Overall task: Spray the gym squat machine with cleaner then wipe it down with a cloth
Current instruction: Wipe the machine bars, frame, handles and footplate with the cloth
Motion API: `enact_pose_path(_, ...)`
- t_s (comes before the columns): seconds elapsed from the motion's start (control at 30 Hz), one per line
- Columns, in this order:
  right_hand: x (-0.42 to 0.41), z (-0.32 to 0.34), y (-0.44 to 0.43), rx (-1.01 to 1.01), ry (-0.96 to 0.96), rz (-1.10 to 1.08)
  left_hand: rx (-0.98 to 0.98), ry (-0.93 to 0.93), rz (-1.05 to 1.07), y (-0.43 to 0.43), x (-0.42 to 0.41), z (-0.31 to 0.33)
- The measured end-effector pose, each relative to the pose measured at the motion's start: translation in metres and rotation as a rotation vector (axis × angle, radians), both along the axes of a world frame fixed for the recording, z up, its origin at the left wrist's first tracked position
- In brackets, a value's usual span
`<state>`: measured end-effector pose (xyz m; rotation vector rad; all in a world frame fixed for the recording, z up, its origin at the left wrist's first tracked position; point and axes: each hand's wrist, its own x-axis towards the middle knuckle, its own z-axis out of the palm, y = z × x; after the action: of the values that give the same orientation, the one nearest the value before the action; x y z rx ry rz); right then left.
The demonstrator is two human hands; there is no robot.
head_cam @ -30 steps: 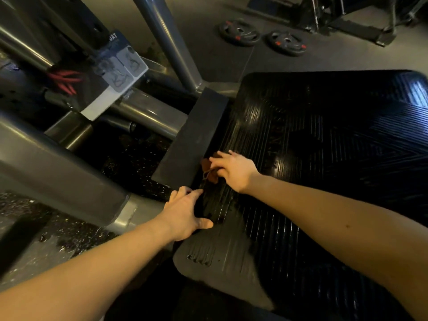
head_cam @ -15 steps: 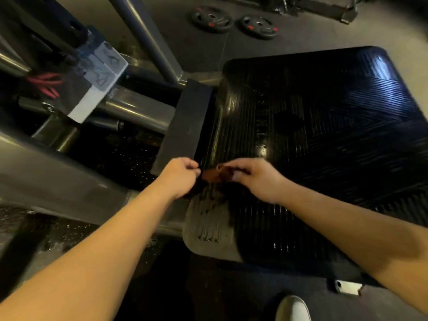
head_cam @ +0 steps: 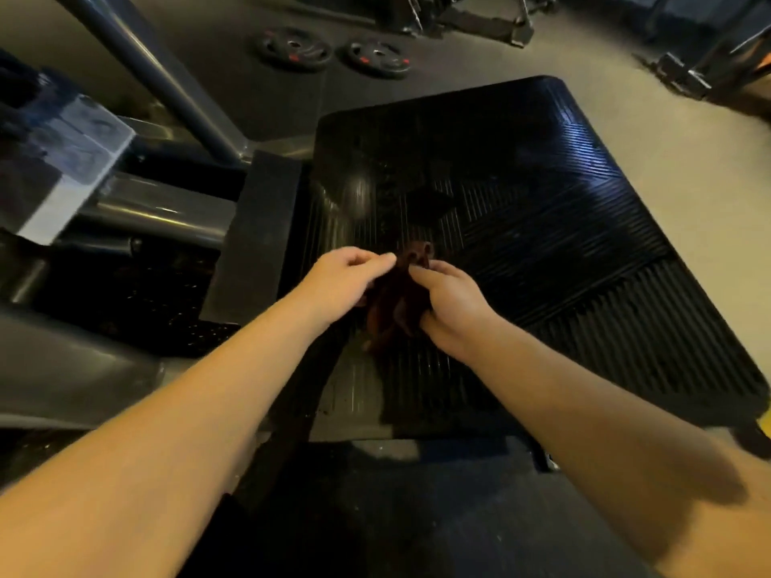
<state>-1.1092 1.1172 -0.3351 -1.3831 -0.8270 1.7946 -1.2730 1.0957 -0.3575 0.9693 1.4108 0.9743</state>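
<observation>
Blurred placard (head_cam: pixel 62 160), print unreadable.

Both hands, left hand (head_cam: pixel 338 281) & right hand (head_cam: pixel 452 304), pinch dark red cloth (head_cam: pixel 394 304) bunched over ribbed black footplate (head_cam: pixel 584 252)

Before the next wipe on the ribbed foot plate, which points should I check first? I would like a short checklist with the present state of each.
1. Cloth in hand: ok. The dark reddish cloth is held between the left hand and the right hand.
2. Cloth spread flat for wiping: not ok. It is bunched up.
3. Cloth on the surface: cannot tell. It is over the ribbed foot plate, but contact is unclear.
4. Plate free of objects: ok. Nothing else lies on it.
5. Cleaner already on the plate: cannot tell. There are shiny patches, but no spray bottle is in view.
6. Weight plates out of the way: ok, on the floor beyond.
</observation>
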Motion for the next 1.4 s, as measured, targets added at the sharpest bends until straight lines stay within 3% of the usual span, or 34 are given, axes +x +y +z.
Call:
enact_pose_path(0.17,-0.015,-0.019,-0.016,-0.227,0.243,-0.026,0.085,0.254,-0.172,-0.017,-0.016,-0.005)
enact_pose_path(0.33,-0.016,-0.031,-0.037,-0.193,0.263,0.159,0.151,0.348,0.033,-0.052,-0.011,-0.025)
enact_pose_path(0.57,-0.005,-0.037,-0.057,0.091,-0.079,0.42,0.157,0.52,0.099,-0.082,-0.006,-0.023)
enact_pose_path(0.73,0.012,-0.027,-0.052,0.621,-0.619,0.608,0.161,0.752,0.193,-0.063,-0.026,-0.038)
enact_pose_path(0.83,0.025,-0.025,-0.048,0.819,-0.868,0.685,0.164,0.908,0.299,-0.043,-0.05,-0.052)
enact_pose_path(0.97,0.036,-0.036,-0.045,0.898,-1.04,0.777,0.015,0.82,0.089,-0.021,-0.054,-0.086)
enact_pose_path(1.03,0.037,-0.041,-0.043,0.906,-1.131,0.843,-0.033,0.863,0.01,-0.023,-0.039,-0.1)
enact_pose_path(1.17,0.039,-0.042,-0.042,0.895,-1.21,0.955,0.021,0.978,0.046,-0.019,-0.038,-0.106)
enact_pose_path(1.4,0.047,-0.049,-0.048,0.946,-1.385,1.142,0.178,0.887,-0.083,-0.117,-0.036,-0.109)
